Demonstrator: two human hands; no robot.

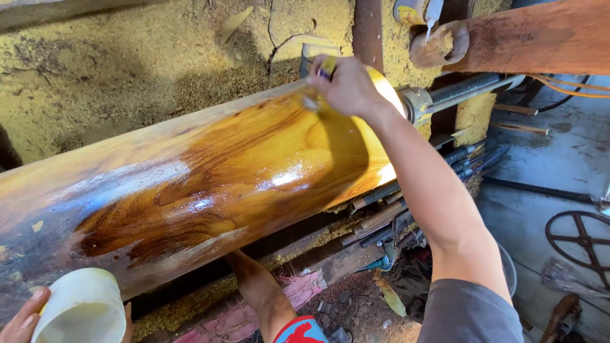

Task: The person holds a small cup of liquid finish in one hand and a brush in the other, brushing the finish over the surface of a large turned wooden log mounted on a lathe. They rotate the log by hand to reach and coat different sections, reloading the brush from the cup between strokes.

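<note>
While your right hand [346,86] is closed tight around a small brush [316,95], it presses the brush on the top of the big shiny log [210,171], close to the log's right end. This log lies long ways from low on your left up to high on your right, so the rest of it runs off to the left of your brush. Your left hand [22,317] is down by the log's left end, just below it, with its fingers wrapped round a white cup [82,308]. Your right hand is the one on the log. Most of the brush is hidden under your fingers, and the far left of the log is cut off
</note>
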